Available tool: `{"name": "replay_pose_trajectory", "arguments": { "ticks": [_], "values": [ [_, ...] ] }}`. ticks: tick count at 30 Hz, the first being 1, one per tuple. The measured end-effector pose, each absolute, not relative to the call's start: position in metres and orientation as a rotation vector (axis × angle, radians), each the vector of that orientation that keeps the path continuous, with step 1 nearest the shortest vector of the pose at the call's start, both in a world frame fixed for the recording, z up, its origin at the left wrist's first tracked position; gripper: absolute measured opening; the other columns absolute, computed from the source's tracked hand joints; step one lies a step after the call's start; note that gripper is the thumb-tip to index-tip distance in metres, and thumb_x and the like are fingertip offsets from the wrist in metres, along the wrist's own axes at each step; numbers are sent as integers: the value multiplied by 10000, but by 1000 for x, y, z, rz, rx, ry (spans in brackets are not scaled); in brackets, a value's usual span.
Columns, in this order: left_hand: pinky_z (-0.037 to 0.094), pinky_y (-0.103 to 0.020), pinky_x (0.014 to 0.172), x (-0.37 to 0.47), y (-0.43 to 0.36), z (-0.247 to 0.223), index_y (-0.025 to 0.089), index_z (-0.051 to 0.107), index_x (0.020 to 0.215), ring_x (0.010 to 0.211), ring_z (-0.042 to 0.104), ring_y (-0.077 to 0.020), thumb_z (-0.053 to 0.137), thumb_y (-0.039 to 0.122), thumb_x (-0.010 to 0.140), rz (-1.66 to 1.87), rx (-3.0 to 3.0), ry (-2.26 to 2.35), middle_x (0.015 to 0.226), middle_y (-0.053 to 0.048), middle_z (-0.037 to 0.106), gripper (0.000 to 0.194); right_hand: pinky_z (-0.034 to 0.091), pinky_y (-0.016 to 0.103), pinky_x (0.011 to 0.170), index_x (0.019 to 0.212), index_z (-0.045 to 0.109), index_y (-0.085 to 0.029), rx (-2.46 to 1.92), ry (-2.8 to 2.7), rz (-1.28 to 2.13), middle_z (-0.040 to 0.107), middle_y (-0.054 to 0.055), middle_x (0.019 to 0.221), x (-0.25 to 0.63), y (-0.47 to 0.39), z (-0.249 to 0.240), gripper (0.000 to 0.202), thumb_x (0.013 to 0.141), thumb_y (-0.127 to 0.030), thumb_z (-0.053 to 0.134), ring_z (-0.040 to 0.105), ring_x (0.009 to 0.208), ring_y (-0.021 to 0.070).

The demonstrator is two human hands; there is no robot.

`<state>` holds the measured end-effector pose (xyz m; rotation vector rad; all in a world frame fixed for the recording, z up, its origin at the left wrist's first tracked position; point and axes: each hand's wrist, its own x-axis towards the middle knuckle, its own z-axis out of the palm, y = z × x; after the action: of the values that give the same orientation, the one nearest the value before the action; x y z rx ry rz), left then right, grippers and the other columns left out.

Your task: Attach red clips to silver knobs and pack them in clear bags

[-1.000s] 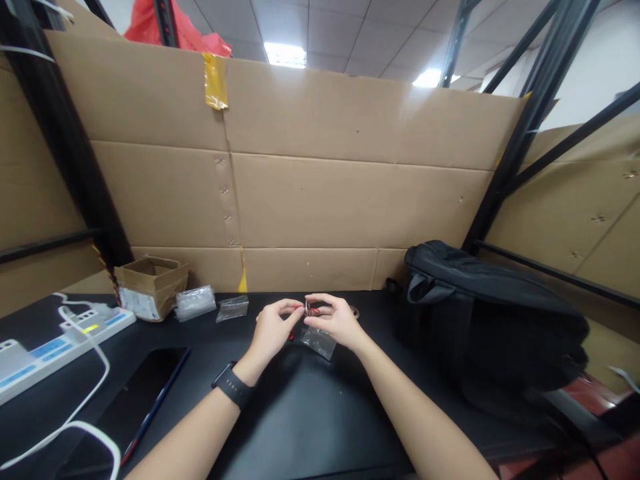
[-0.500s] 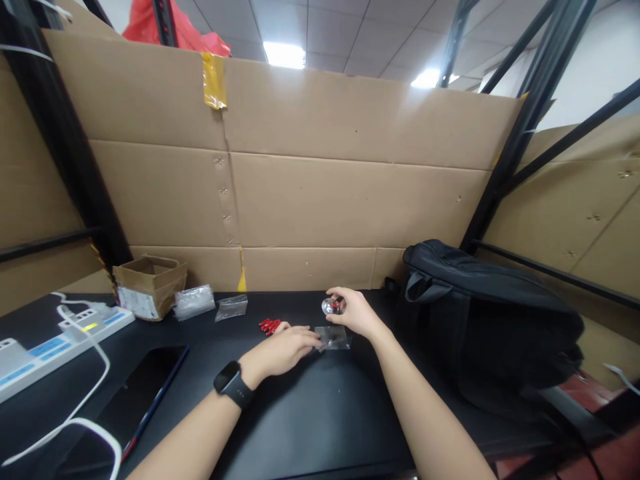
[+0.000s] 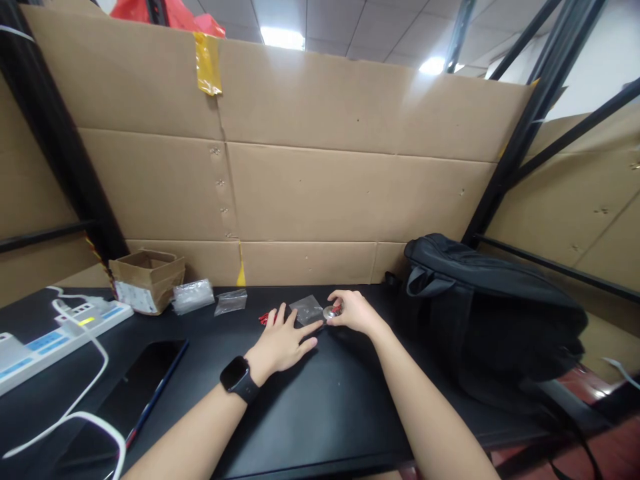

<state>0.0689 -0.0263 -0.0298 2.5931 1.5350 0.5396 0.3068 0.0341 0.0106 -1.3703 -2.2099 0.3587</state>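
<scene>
My right hand [image 3: 356, 312] is closed around a small round clear object [image 3: 330, 312] with something red in it; its exact kind is too small to tell. Just left of it a clear plastic bag [image 3: 306, 309] lies on the black table. My left hand [image 3: 283, 343], with a black watch on the wrist, is spread flat over the tabletop. Its fingertips reach toward the bag's lower edge. Partly hidden behind those fingers are small red pieces [image 3: 264, 319].
A stack of clear bags [image 3: 193, 296], a single bag [image 3: 231, 302] and an open cardboard box [image 3: 147, 280] stand back left. A power strip [image 3: 43, 348] and a dark phone-like slab [image 3: 143, 387] lie left. A black backpack [image 3: 490, 320] sits right.
The clear bag has shifted left and back, away from under the right hand. My left hand has spread its fingers. My right hand has lowered slightly with the round object.
</scene>
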Motion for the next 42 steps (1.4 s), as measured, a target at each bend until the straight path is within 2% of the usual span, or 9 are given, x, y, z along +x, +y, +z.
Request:
{"name": "replay_pose_trajectory", "arguments": {
  "ticks": [7, 11, 16, 20, 25, 32, 34, 39, 42],
  "values": [
    [150, -675, 1089, 74, -28, -24, 487, 508, 1366, 1415, 256, -404, 359, 614, 944, 400, 2698, 1535, 1475, -62, 438, 465, 459, 240, 678, 1027, 713, -270, -1445, -2269, 401, 728, -13, 832, 305, 35, 7, 546, 516, -351, 888, 681, 746, 176],
    [213, -611, 1095, 69, -30, -11, 443, 491, 1378, 1416, 285, -341, 378, 546, 967, 346, 2734, 1352, 1396, -51, 522, 438, 458, 238, 681, 1021, 713, -258, -1466, -2291, 412, 733, -1, 851, 306, 37, 5, 539, 518, -347, 885, 680, 769, 182],
    [283, -498, 1077, 66, -30, -6, 357, 571, 1298, 1373, 352, -300, 460, 456, 957, 350, 2763, 1250, 1360, -33, 567, 372, 453, 235, 671, 1021, 708, -262, -1464, -2286, 381, 731, 1, 869, 307, 39, 1, 527, 525, -327, 876, 677, 768, 179],
    [305, -532, 1011, 72, -34, -10, 375, 603, 1289, 1271, 393, -340, 447, 473, 956, 397, 2780, 1452, 1284, -64, 593, 381, 447, 234, 660, 1000, 711, -255, -1455, -2283, 364, 729, 2, 841, 307, 40, 0, 501, 531, -327, 872, 676, 753, 178],
    [323, -524, 968, 81, -39, -12, 356, 627, 1279, 1202, 409, -344, 426, 506, 958, 429, 2797, 1568, 1185, -116, 615, 408, 440, 229, 642, 943, 708, -245, -1414, -2289, 400, 729, -5, 814, 306, 39, 0, 428, 547, -315, 857, 670, 715, 164],
    [274, -565, 1027, 88, -44, -10, 366, 627, 1259, 1317, 375, -325, 476, 399, 961, 458, 2830, 1450, 1181, -98, 622, 335, 428, 231, 644, 884, 710, -235, -1416, -2276, 404, 738, 5, 821, 296, 34, -3, 386, 535, -296, 865, 669, 743, 173],
    [273, -574, 1038, 87, -43, -11, 375, 615, 1274, 1352, 353, -328, 497, 400, 952, 445, 2812, 1432, 1206, -98, 607, 343, 423, 229, 640, 880, 711, -234, -1396, -2260, 395, 740, 4, 826, 292, 34, -5, 389, 533, -300, 873, 666, 742, 170],
    [299, -589, 1057, 78, -36, -13, 419, 578, 1312, 1306, 438, -325, 507, 413, 942, 375, 2716, 1355, 1366, -86, 522, 377, 424, 231, 627, 778, 722, -208, -1383, -2219, 434, 721, 1, 707, 289, 36, -7, 301, 559, -339, 881, 659, 678, 163],
    [256, -641, 1082, 74, -32, -16, 449, 543, 1343, 1346, 413, -344, 499, 414, 944, 351, 2675, 1347, 1487, -72, 434, 403, 444, 228, 623, 824, 746, -204, -1340, -2254, 604, 724, 2, 685, 295, 38, -6, 221, 634, -274, 835, 675, 663, 165]
  ]
}}
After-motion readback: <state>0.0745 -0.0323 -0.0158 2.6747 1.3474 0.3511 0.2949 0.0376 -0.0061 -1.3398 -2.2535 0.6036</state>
